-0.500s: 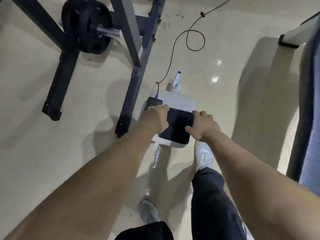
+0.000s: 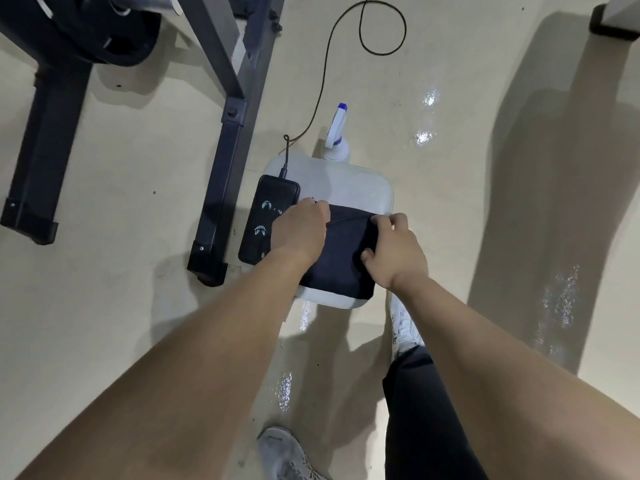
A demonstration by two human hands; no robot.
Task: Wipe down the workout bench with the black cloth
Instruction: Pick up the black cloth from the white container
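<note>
The black cloth (image 2: 341, 261) lies folded on a small white padded seat (image 2: 349, 180) low over the floor. My left hand (image 2: 299, 230) grips the cloth's far left corner, fingers curled on its edge. My right hand (image 2: 394, 252) pinches the cloth's right side, where a flap is lifted and folded over. A black phone (image 2: 268, 216) with a cable plugged in rests on the seat's left edge, partly under my left hand.
A white spray bottle (image 2: 336, 136) with a blue tip stands on the floor just behind the seat. Dark metal rack legs (image 2: 225, 140) and a weight plate (image 2: 100, 32) stand at left. A black cable (image 2: 346, 39) loops across the floor. My white shoes (image 2: 403, 325) are below.
The view has come closer to the seat. The cloth's right edge has been lifted into a fold by my right hand; my left hand has slid slightly onto the cloth's corner.
</note>
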